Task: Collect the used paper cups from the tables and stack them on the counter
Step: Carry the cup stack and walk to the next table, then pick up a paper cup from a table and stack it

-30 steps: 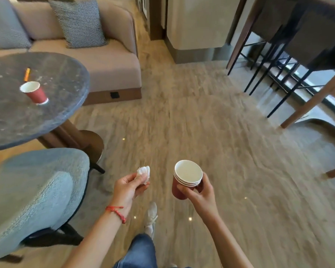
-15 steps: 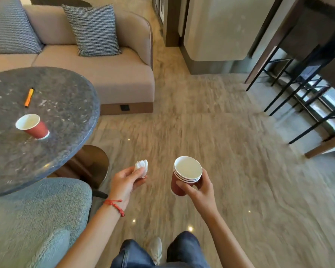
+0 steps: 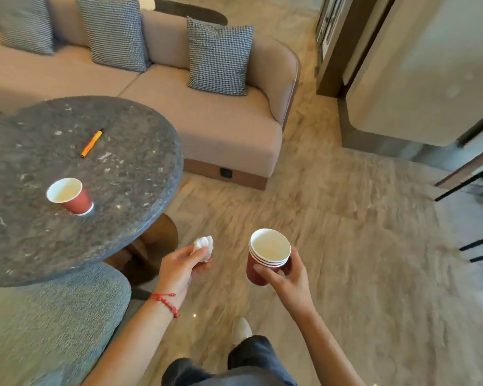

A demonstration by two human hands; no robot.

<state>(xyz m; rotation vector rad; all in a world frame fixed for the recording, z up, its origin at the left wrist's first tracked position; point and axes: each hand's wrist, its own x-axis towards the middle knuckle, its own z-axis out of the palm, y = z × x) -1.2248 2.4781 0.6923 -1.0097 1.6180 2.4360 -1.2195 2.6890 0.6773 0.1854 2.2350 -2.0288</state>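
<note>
A single red paper cup (image 3: pixel 72 196) with a white inside stands upright on the round dark stone table (image 3: pixel 129 190) at the left. My right hand (image 3: pixel 287 280) grips a stack of nested red paper cups (image 3: pixel 265 254) above the floor, rims up. My left hand (image 3: pixel 183 264) pinches a crumpled white tissue (image 3: pixel 204 246) just right of the table's edge. Both hands are well apart from the cup on the table.
An orange pen (image 3: pixel 92 142) lies on the table behind the cup. A grey-blue armchair (image 3: pixel 48 324) sits at the lower left. A beige sofa (image 3: pixel 207 126) with checked cushions runs behind the table. A pale cabinet (image 3: pixel 418 79) and black stool legs (image 3: pixel 474 246) stand at the right.
The view has swung left and closer to the table, so the table and its cup now sit nearer. Both hands keep their hold on the tissue and the cup stack.
</note>
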